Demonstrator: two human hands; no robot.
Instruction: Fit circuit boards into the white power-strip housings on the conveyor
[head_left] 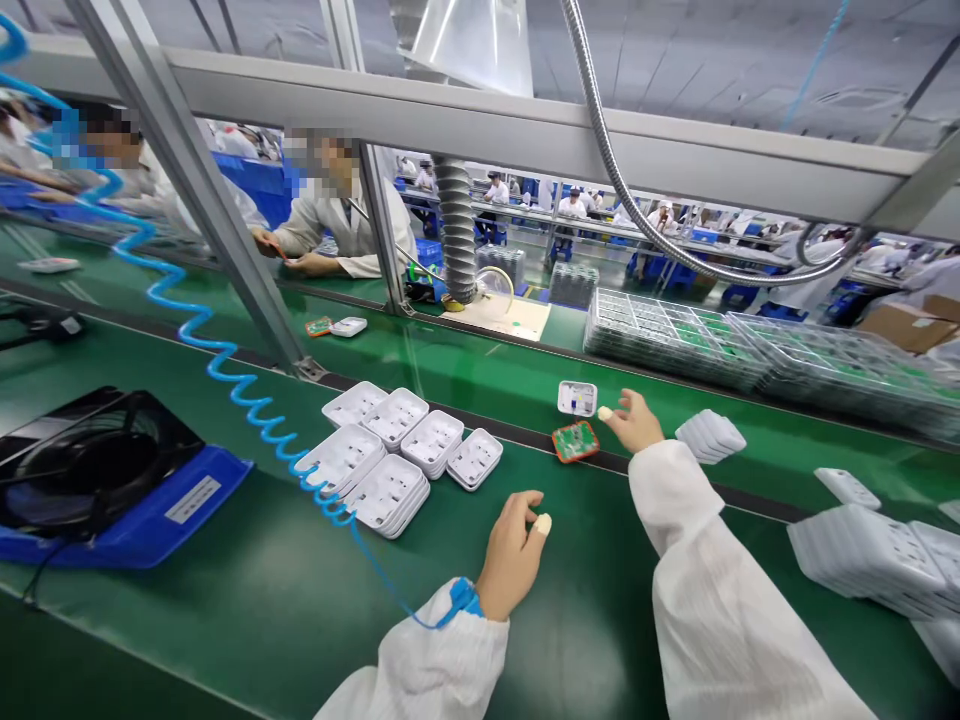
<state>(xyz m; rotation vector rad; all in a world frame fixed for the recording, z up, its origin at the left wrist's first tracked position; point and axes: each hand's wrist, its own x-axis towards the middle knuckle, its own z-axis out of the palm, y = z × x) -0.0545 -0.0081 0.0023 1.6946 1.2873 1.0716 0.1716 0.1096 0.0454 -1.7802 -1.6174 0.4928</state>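
Observation:
My left hand point(516, 560) hovers over the green bench, holding nothing. Its thumb wears a pale finger cot and stands apart from the loosely bent fingers; a blue wrist strap point(466, 597) circles the wrist. Further right, my right hand point(636, 424) reaches over the belt, open, with thumb and fingers apart and nothing between them. Just left of its fingertips lies a white plastic housing point(577, 398) with small parts inside. Nearer to me, a green circuit board in an orange frame point(575, 441) rests on the dark rail at the belt's edge.
Stacks of white plastic covers point(388, 488) stand left of my hands. More white covers point(862, 550) lie at the right. A blue coiled cord point(259, 405) crosses the left side, near a black fan point(97, 455). Clear trays point(675, 340) line the belt's far side, and a co-worker point(337, 225) sits opposite.

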